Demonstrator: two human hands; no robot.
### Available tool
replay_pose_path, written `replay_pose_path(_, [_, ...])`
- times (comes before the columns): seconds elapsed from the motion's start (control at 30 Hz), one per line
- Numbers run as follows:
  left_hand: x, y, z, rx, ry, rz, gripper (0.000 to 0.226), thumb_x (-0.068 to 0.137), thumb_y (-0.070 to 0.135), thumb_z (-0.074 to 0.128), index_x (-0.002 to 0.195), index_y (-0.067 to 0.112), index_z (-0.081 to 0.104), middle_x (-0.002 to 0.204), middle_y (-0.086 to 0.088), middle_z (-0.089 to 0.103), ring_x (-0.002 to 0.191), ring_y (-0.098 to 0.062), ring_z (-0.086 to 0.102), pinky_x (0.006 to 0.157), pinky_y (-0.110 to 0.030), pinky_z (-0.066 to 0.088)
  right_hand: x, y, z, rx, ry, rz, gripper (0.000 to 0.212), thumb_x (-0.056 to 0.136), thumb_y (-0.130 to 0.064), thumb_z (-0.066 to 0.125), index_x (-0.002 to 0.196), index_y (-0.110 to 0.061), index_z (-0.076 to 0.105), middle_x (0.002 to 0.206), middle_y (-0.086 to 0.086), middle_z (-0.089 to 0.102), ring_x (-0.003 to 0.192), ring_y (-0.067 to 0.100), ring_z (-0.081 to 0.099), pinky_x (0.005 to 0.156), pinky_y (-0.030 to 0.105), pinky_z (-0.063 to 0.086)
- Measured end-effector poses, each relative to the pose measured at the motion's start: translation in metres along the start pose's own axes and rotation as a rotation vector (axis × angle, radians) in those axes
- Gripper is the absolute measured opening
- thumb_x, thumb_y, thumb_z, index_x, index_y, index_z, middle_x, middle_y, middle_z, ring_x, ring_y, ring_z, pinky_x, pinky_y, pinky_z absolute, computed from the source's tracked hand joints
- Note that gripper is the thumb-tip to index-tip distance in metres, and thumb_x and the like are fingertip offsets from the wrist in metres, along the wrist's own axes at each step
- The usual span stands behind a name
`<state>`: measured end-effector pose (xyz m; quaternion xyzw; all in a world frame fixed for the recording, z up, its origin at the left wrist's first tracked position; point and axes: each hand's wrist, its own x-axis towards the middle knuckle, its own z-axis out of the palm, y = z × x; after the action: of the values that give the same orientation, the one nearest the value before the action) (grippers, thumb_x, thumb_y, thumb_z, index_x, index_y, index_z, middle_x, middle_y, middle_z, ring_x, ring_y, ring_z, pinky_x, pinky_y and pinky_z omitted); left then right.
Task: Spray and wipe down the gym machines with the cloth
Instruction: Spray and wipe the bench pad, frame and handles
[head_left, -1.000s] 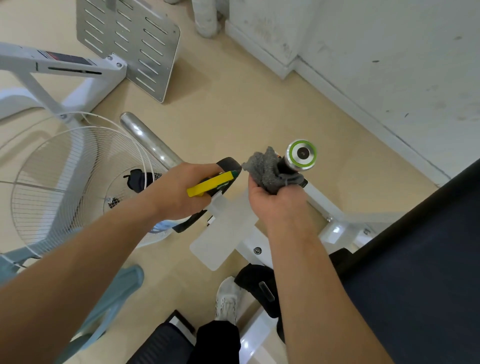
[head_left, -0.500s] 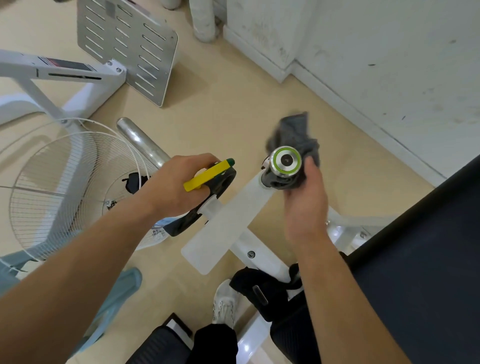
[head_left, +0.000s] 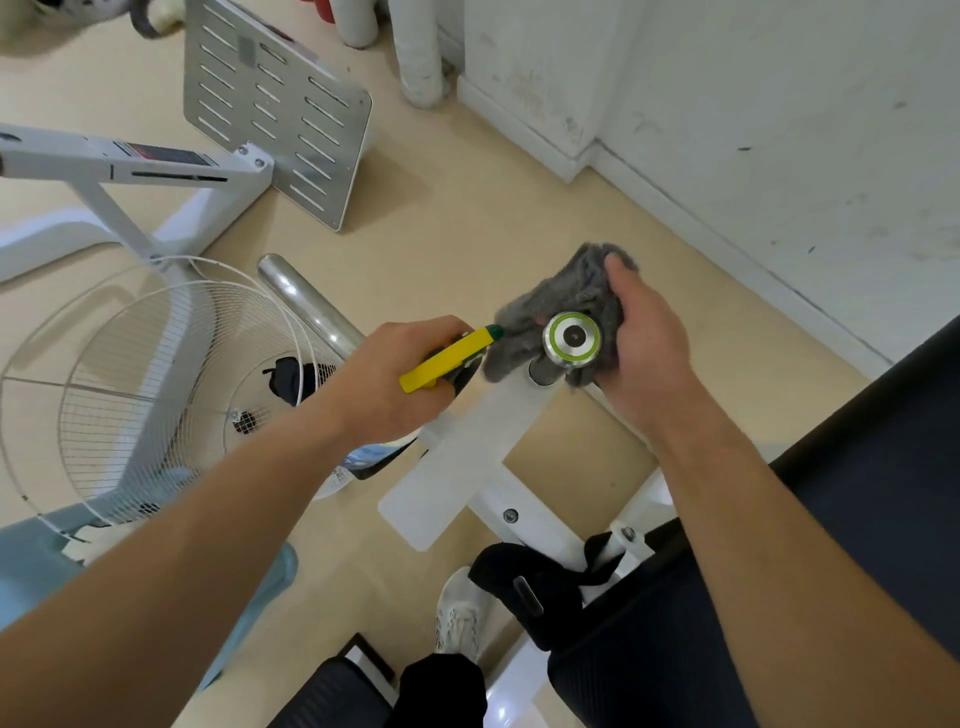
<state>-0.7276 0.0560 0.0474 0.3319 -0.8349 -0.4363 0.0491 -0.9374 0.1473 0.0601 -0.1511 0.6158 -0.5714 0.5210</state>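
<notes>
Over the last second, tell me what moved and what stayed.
The right hand carried the grey cloth from the near side of the green-ringed bar end round to its far side, still gripping it. The left hand kept holding the yellow spray bottle beside it.

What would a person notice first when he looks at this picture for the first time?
In the middle, the right hand holds a grey cloth round a chrome bar end with a green ring. Just left of it, the left hand grips a spray bottle with a yellow head, its nozzle pointing at the cloth. A white wire fan guard fills the left side.
</notes>
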Motion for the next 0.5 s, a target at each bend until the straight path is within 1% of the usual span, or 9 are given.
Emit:
replay_pose_path(0.07, [0.001, 0.005, 0.004, 0.010, -0.006, 0.004, 0.033, 0.069, 0.010, 0.049, 0.098, 0.012, 0.065, 0.067, 0.000, 0.061, 0.064, -0.018, 0.056, 0.057, -0.029, 0.043, -0.006, 0.002, 0.001, -0.060, 0.032, -0.140, 0.042, 0.103, -0.038, 0.044, 0.081, -0.014, 0.071, 0.074, 0.003, 0.071, 0.062, 0.015, 0.065, 0.050, 0.021, 0.048])
replay_pose_path(0.13, [0.000, 0.008, 0.008, 0.001, -0.025, 0.005, 0.035, 0.069, 0.011, 0.049, 0.100, 0.013, 0.065, 0.069, -0.001, 0.064, 0.064, -0.019, 0.057, 0.059, -0.034, 0.046, -0.009, 0.015, 0.004, -0.100, 0.069, -0.157, 0.042, 0.105, -0.035, 0.043, 0.079, -0.015, 0.069, 0.068, -0.002, 0.068, 0.060, 0.011, 0.061, 0.051, 0.020, 0.046])
replay_pose_path(0.17, [-0.001, 0.009, 0.009, -0.005, -0.025, 0.009, 0.036, 0.070, 0.011, 0.049, 0.102, 0.013, 0.065, 0.071, -0.003, 0.064, 0.065, -0.020, 0.057, 0.060, -0.035, 0.045, -0.008, 0.022, 0.004, -0.105, 0.091, -0.149, 0.043, 0.106, -0.033, 0.043, 0.081, -0.011, 0.069, 0.067, 0.000, 0.067, 0.057, 0.010, 0.059, 0.050, 0.020, 0.045])
replay_pose_path(0.23, [-0.003, 0.010, 0.010, -0.004, -0.012, 0.005, 0.036, 0.070, 0.011, 0.050, 0.103, 0.015, 0.065, 0.072, -0.004, 0.063, 0.066, -0.020, 0.056, 0.060, -0.034, 0.044, -0.002, 0.041, 0.002, -0.110, 0.081, -0.127, 0.046, 0.107, -0.031, 0.043, 0.095, 0.003, 0.070, 0.075, 0.014, 0.068, 0.055, 0.012, 0.056, 0.045, 0.019, 0.042])
replay_pose_path(0.27, [-0.004, 0.010, 0.011, -0.005, -0.009, 0.003, 0.036, 0.071, 0.011, 0.050, 0.103, 0.015, 0.065, 0.072, -0.004, 0.063, 0.066, -0.020, 0.055, 0.059, -0.034, 0.044, 0.001, 0.048, 0.001, -0.124, 0.088, -0.120, 0.047, 0.105, -0.032, 0.043, 0.101, 0.007, 0.069, 0.081, 0.023, 0.068, 0.055, 0.018, 0.054, 0.042, 0.021, 0.040])
replay_pose_path(0.3, [-0.005, 0.011, 0.011, -0.003, -0.005, 0.003, 0.036, 0.071, 0.010, 0.051, 0.104, 0.017, 0.065, 0.072, -0.005, 0.063, 0.066, -0.021, 0.056, 0.059, -0.034, 0.044, 0.006, 0.054, -0.001, -0.150, 0.094, -0.111, 0.047, 0.102, -0.032, 0.044, 0.103, 0.008, 0.068, 0.083, 0.031, 0.066, 0.055, 0.026, 0.050, 0.041, 0.022, 0.037])
replay_pose_path(0.37, [-0.008, 0.011, 0.012, 0.001, 0.002, -0.008, 0.038, 0.072, 0.008, 0.053, 0.106, 0.020, 0.065, 0.072, -0.004, 0.063, 0.066, -0.020, 0.056, 0.059, -0.035, 0.045, 0.016, 0.063, -0.006, -0.261, 0.099, -0.086, 0.038, 0.097, -0.024, 0.046, 0.096, 0.009, 0.064, 0.079, 0.038, 0.061, 0.051, 0.029, 0.043, 0.038, 0.024, 0.034])
replay_pose_path(0.43, [-0.011, 0.012, 0.013, -0.006, -0.001, -0.029, 0.039, 0.073, 0.007, 0.054, 0.106, 0.024, 0.065, 0.070, 0.000, 0.063, 0.066, -0.018, 0.057, 0.060, -0.037, 0.047, 0.021, 0.066, -0.008, -0.345, 0.163, -0.051, 0.026, 0.092, -0.011, 0.046, 0.090, 0.011, 0.059, 0.071, 0.028, 0.058, 0.041, 0.023, 0.040, 0.036, 0.024, 0.032])
replay_pose_path(0.5, [-0.014, 0.015, 0.013, -0.003, 0.004, -0.039, 0.040, 0.072, 0.009, 0.053, 0.106, 0.026, 0.065, 0.071, 0.001, 0.064, 0.067, -0.018, 0.059, 0.062, -0.041, 0.051, 0.021, 0.065, -0.006, -0.370, 0.217, -0.030, 0.024, 0.089, -0.007, 0.046, 0.091, 0.012, 0.061, 0.068, 0.020, 0.055, 0.039, 0.021, 0.039, 0.036, 0.025, 0.034])
